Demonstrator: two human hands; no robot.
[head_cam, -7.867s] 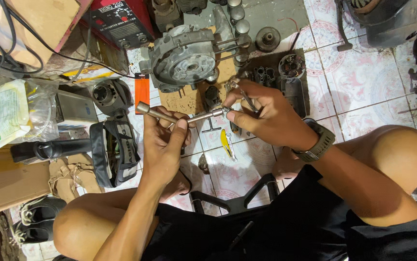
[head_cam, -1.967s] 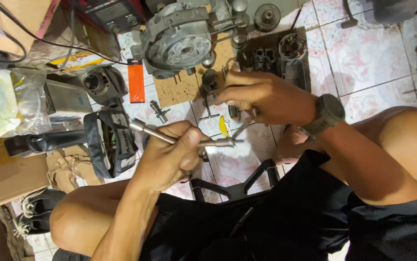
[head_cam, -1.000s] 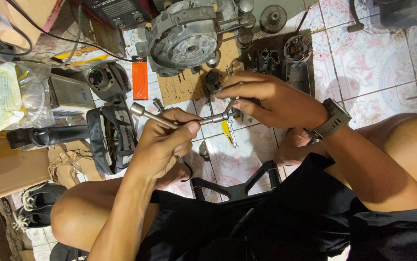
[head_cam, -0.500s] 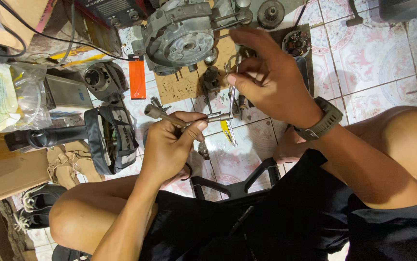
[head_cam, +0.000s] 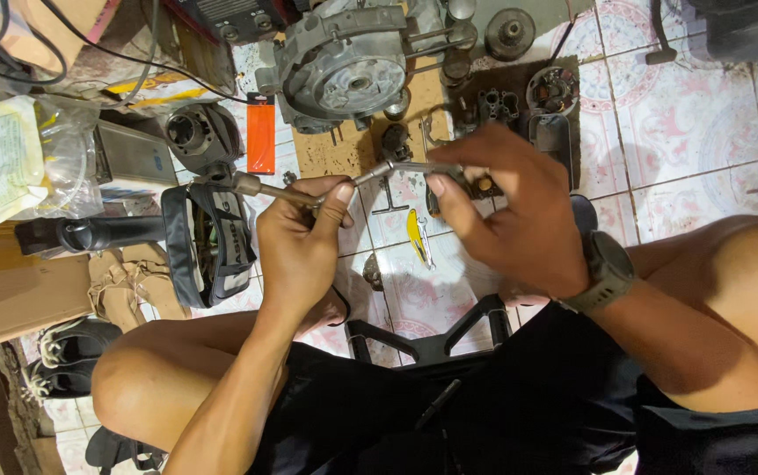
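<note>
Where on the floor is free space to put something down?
Bare tiles lie right of the dark mat, above the knee. It is crowded around the engine casing, orange lighter and cardboard.

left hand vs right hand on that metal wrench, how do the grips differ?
The left hand grips the metal wrench around its long shaft in a closed fist, thumb up near the bend; the right hand only pinches the far end with its fingertips. The left hand's wrist is bare; the right hand's wrist carries a dark watch. Both hands touch the wrench and hold it above the tiled floor.
</note>
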